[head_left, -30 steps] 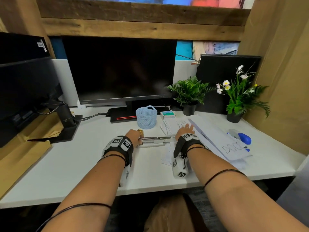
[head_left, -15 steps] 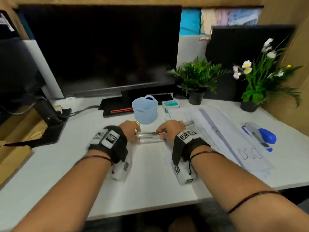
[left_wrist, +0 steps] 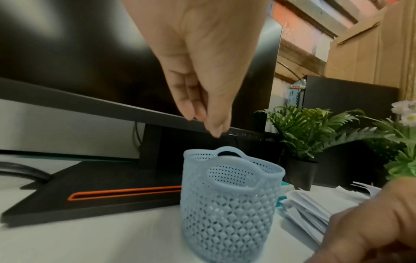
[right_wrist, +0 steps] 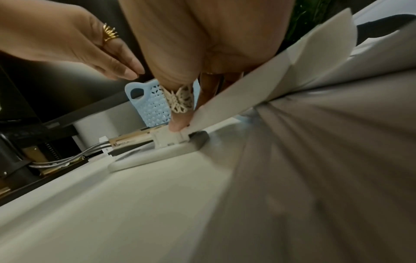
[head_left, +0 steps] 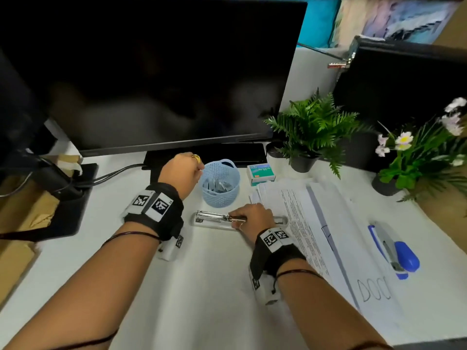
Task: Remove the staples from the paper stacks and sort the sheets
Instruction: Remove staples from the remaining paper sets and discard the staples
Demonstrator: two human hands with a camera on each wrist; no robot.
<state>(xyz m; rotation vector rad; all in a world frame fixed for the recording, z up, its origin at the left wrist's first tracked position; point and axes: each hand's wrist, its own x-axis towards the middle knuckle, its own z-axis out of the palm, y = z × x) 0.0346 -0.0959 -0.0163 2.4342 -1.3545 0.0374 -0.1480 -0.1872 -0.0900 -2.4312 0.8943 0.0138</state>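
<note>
Above the blue basket (head_left: 220,184), the left hand (head_left: 180,170) hangs with fingertips pinched together, holding nothing visible. Near it, the right hand (head_left: 249,218) presses curled fingers on the open white stapler (head_left: 214,219) lying on the counter (head_left: 202,286).

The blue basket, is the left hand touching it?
Apart. In the left wrist view the left hand's fingertips hang above the blue basket's rim, with dark monitor visible between them.

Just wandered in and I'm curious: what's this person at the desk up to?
A person is pulling staples from papers. Their left hand hovers with fingertips pinched over a small blue basket, seemingly dropping a staple in. Their right hand rests on a white stapler lying on the desk, beside the paper stack.
</note>
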